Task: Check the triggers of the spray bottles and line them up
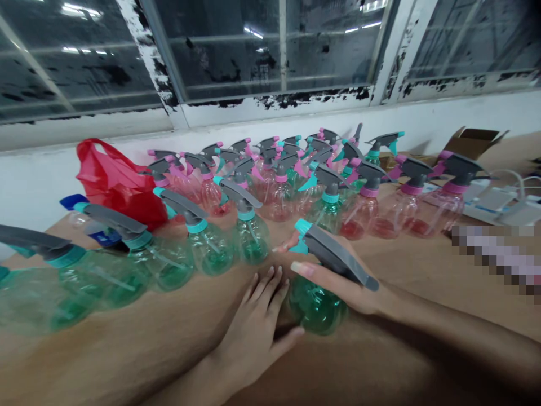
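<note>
A green spray bottle (318,307) with a grey and teal trigger head stands upright on the brown table (177,344). My right hand (359,282) is wrapped round its neck, thumb across the front and some fingers hidden behind. Just left of that bottle, my left hand (257,332) lies flat on the table, fingers stretched out and holding nothing. Its thumb points at the bottle's base; whether it touches I cannot tell. Beyond the hands, another green spray bottle (252,239) stands at the right end of a row of green ones.
Several pink spray bottles (357,217) and some green ones crowd the back. A red plastic bag (122,186) sits behind the left row beside a blue-capped bottle (99,231). At the back right are an open cardboard box (473,144) and a white device with cables (502,200). Windows line the wall.
</note>
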{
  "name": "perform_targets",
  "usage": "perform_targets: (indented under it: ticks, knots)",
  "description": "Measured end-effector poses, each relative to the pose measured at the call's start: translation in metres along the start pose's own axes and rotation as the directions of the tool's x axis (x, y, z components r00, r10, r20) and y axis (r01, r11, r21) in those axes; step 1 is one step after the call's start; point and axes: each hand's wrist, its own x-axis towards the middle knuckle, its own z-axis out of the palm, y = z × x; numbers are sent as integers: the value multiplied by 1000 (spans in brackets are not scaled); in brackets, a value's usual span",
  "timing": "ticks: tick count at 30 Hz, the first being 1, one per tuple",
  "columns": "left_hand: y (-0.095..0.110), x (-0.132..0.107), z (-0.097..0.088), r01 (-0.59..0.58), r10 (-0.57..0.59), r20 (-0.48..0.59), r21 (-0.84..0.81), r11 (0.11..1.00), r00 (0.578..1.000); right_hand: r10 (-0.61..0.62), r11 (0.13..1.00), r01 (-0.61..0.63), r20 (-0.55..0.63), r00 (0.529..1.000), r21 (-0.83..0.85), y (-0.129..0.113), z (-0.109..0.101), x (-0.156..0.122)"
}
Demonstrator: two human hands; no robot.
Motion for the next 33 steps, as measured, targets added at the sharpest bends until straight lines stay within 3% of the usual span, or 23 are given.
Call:
perform_targets:
  ticks: [6,12,22,33]
  knots:
    - [-3,-1,5,-17,17,-26,-14,1000,1000,-37,985,24,-75,997,-172,-1,-2,-2]
    - [-3,0,6,-16,15,-43,-23,1000,999,-16,1000,15,-40,999,-13,3,0,-4]
    - [-2,-1,4,-26,27,-29,26,999,999,8,996,-18,-117,993,-85,6,1,-8]
    - [-3,1,4,-30,31,-17,32,999,999,3,997,-13,-114,993,-82,8,1,-10]
